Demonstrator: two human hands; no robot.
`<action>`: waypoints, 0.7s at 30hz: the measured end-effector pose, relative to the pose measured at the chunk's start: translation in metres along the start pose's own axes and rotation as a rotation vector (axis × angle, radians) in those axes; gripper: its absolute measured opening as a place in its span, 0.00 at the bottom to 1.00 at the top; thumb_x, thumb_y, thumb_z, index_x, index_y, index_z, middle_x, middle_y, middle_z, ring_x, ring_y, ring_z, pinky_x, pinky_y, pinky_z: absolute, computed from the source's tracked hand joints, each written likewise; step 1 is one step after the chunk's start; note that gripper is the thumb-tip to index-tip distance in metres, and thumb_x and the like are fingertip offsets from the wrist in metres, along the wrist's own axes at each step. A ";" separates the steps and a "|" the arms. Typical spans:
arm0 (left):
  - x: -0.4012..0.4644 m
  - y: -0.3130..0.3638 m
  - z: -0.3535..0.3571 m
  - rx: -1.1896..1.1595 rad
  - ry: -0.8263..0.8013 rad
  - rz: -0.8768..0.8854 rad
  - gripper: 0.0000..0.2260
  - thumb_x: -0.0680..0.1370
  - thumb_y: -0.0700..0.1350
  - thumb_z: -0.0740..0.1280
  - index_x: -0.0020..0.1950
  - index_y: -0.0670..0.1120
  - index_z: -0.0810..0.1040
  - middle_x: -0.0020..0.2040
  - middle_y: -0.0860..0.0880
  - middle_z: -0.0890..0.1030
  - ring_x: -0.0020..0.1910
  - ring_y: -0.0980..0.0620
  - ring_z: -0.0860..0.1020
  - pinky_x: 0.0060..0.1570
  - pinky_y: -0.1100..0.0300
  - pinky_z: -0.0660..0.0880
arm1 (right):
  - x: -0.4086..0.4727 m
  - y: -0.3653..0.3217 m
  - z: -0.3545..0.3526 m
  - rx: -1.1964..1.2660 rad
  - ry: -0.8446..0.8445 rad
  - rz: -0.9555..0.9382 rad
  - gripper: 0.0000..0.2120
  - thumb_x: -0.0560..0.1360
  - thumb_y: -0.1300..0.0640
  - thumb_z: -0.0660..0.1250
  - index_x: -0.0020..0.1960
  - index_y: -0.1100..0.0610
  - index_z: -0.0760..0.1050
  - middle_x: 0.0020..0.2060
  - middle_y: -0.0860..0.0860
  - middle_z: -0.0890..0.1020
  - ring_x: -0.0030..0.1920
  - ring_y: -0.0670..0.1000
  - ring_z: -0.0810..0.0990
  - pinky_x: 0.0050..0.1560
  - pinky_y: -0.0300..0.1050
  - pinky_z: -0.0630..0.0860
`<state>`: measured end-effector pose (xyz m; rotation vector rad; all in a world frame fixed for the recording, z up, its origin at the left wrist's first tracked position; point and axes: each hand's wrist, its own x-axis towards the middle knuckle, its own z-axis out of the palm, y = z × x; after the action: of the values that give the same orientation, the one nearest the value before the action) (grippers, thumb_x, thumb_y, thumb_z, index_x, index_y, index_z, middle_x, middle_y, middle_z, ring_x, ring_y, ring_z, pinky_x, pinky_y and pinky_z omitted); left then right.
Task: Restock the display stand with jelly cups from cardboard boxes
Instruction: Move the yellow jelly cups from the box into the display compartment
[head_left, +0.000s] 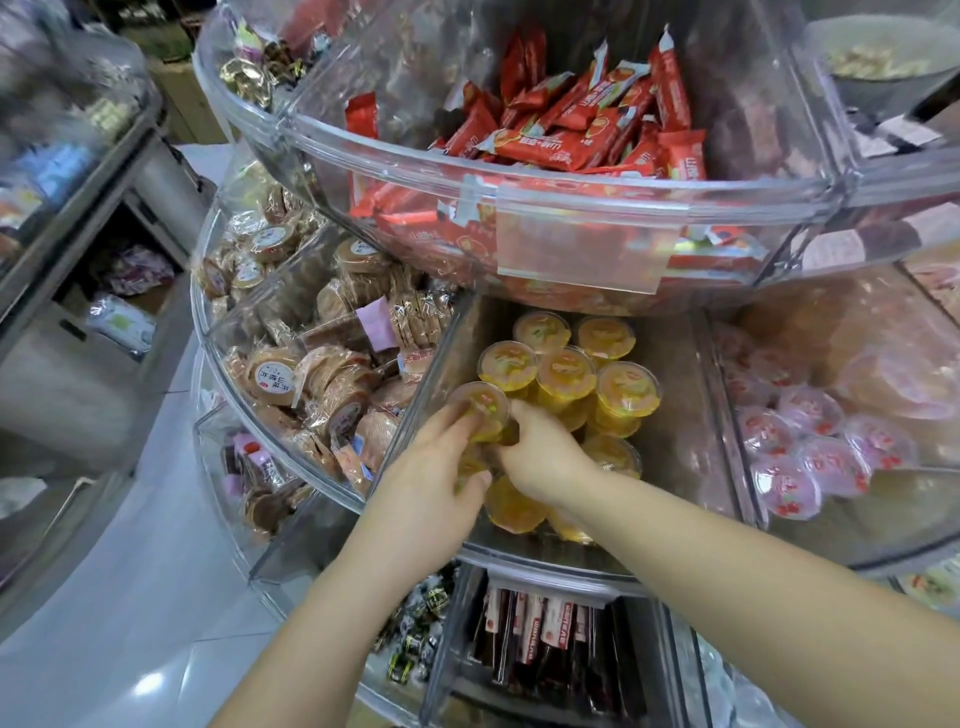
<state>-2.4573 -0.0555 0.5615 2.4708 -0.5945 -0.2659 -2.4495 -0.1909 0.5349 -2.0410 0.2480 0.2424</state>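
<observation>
Both hands reach into the middle tier of a round clear-plastic display stand (571, 558), into the wedge compartment that holds orange jelly cups. The left hand (431, 467) and the right hand (540, 457) meet around one orange jelly cup (480, 408) at the front left of that compartment, fingers of both curled against its sides so that the cup is held between them, foil lid facing up. Behind it stand five more upright orange cups (566, 371) in a tight cluster, two in the back row and three in front; at least three further orange cups (514, 501) lie lower down near the front wall, partly hidden by the wrists, so their exact count cannot be told. The compartment to the right holds pink-lidded jelly cups (810, 452), about eight visible. To the left, a compartment is packed with round brown wafer packs (322, 364), too many to count. The tier above holds a heap of red snack sachets (587, 130). The tier below shows a row of dark red upright packets (545, 639).
</observation>
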 end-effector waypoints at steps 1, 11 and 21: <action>0.000 0.000 0.001 0.003 -0.005 0.004 0.26 0.77 0.43 0.64 0.74 0.50 0.61 0.75 0.55 0.58 0.71 0.54 0.63 0.65 0.67 0.57 | 0.000 0.000 0.000 -0.005 -0.005 0.002 0.14 0.74 0.58 0.66 0.60 0.54 0.73 0.55 0.53 0.80 0.56 0.53 0.77 0.59 0.46 0.73; -0.001 0.002 0.002 0.025 -0.043 0.026 0.29 0.77 0.46 0.63 0.76 0.52 0.54 0.77 0.57 0.51 0.72 0.51 0.62 0.68 0.59 0.62 | -0.022 0.002 -0.021 0.164 -0.047 0.091 0.19 0.73 0.64 0.66 0.63 0.55 0.73 0.49 0.47 0.80 0.52 0.50 0.78 0.54 0.44 0.75; -0.090 -0.030 -0.025 -0.463 0.420 -0.038 0.11 0.74 0.46 0.65 0.54 0.59 0.78 0.51 0.62 0.80 0.53 0.61 0.78 0.52 0.69 0.73 | -0.102 -0.037 0.013 0.452 -0.154 -0.038 0.07 0.73 0.65 0.66 0.44 0.54 0.73 0.32 0.47 0.73 0.30 0.43 0.72 0.33 0.33 0.69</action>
<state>-2.5183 0.0214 0.5695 2.0045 -0.2677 0.0965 -2.5382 -0.1550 0.5884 -1.5703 0.1516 0.2900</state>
